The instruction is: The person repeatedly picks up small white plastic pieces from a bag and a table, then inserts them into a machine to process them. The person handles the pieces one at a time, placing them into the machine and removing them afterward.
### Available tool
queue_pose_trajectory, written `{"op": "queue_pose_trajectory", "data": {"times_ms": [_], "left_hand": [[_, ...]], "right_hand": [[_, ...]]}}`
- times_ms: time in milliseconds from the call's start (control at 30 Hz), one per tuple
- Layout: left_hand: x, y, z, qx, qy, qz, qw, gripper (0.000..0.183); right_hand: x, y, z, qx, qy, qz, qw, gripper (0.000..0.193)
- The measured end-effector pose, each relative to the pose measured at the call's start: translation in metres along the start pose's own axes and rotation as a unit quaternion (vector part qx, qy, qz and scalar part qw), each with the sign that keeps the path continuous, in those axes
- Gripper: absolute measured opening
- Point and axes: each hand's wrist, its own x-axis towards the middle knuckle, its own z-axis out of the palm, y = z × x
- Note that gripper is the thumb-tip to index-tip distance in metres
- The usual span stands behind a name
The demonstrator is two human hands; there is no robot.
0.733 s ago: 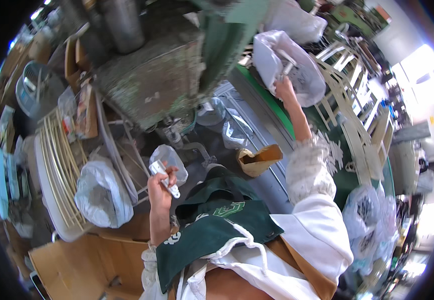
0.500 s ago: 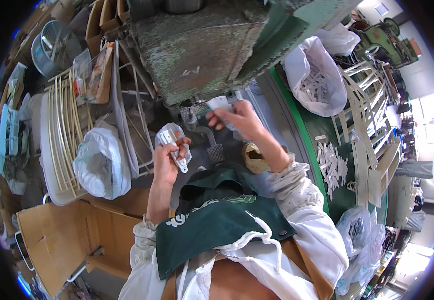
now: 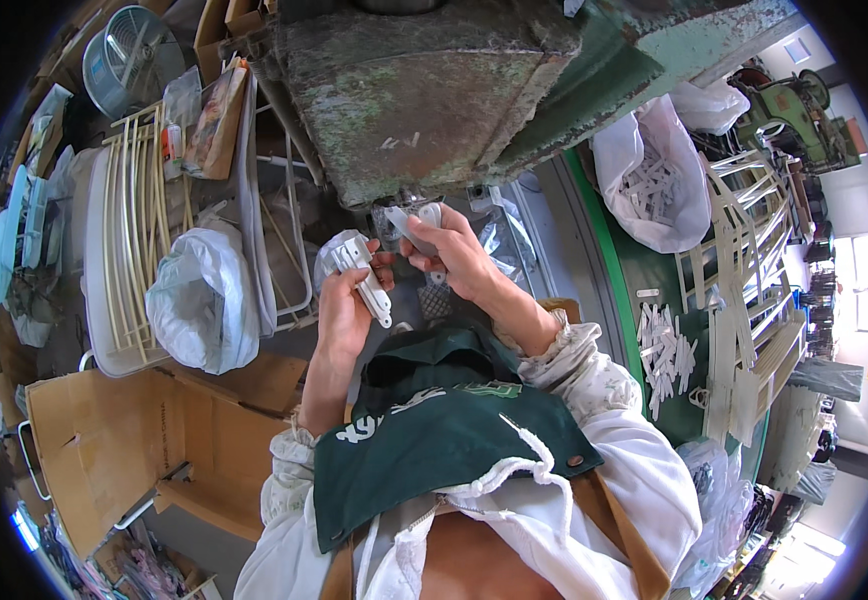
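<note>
Several long white flat pieces with holes [image 3: 362, 280] lie stacked in my left hand [image 3: 344, 312], its fingers wrapped round them. Close beside it, my right hand [image 3: 459, 258] pinches white flat pieces with rounded ends [image 3: 420, 224]; how many is unclear. Both hands are in front of and below the worn green machine head [image 3: 404, 120], close together but seemingly apart. Under them, a ridged metal foot pedal [image 3: 436, 300] is partly hidden by my right hand.
Right, a green table [image 3: 626, 275] bears a white sack [image 3: 699, 215] of white strips, a loose strip pile [image 3: 666, 350] and pale metal frames [image 3: 744, 330]. Left are a white lined bag [image 3: 204, 310], curved rods [image 3: 132, 240] and an open cardboard box [image 3: 104, 450].
My right hand has come left and down from below the machine head, bringing its white pieces nearer my left hand. The left hand has shifted slightly up and right, still holding its stack.
</note>
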Motion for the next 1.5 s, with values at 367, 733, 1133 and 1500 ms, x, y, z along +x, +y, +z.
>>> {"op": "queue_pose_trajectory", "data": {"times_ms": [367, 733, 1133, 1500], "left_hand": [[-0.015, -0.010, -0.018, 0.024, 0.040, -0.009, 0.999, 0.032], [-0.031, -0.002, 0.003, 0.084, 0.055, 0.013, 0.995, 0.026], [-0.005, -0.003, 0.008, -0.065, 0.010, 0.001, 0.998, 0.022], [-0.001, -0.015, -0.008, -0.087, 0.004, -0.019, 0.996, 0.023]], "right_hand": [[0.124, 0.034, -0.102, -0.602, 0.049, -0.479, 0.637, 0.019], [0.160, 0.055, -0.128, -0.647, -0.009, -0.391, 0.654, 0.018], [0.160, 0.045, -0.130, -0.640, -0.014, -0.374, 0.671, 0.018], [0.159, 0.046, -0.136, -0.631, -0.009, -0.360, 0.687, 0.018]]}}
